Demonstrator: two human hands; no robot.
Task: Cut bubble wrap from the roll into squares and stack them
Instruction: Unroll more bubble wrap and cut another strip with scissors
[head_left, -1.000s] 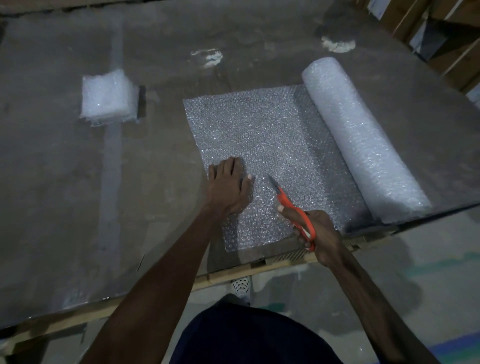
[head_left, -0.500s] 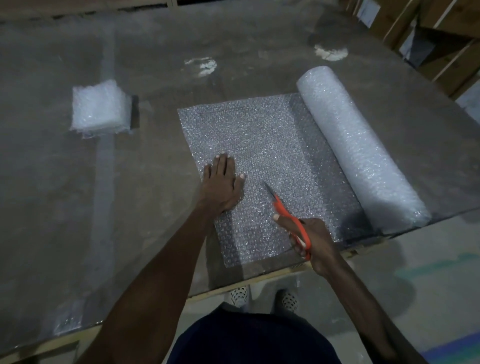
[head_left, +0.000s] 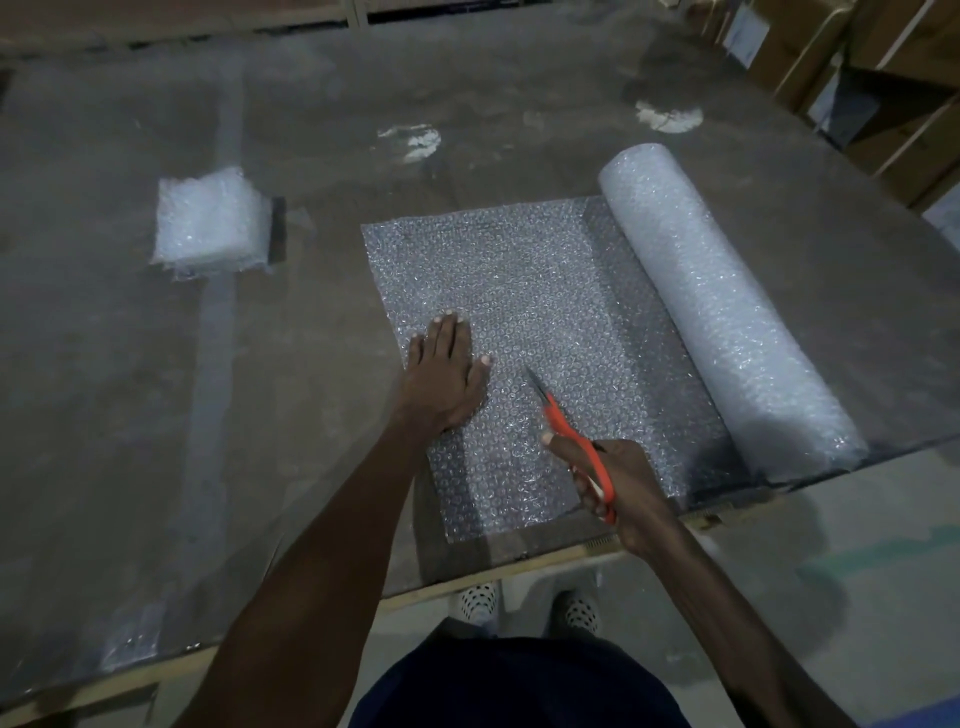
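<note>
Two hands on the grey table (head_left: 156, 415): left (head_left: 441, 379) flat on bubble wrap (head_left: 519, 291), right (head_left: 618, 488) gripping scissors (head_left: 566, 431).

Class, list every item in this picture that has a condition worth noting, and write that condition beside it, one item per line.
roll: partly unrolled, lying on the table
unrolled sheet: flat on the table, joined to the roll
stack of squares: piled at the far left, untouched
scissors: gripped, blades resting on the sheet
left hand: flat, pressing the sheet
right hand: holds the scissors
</note>
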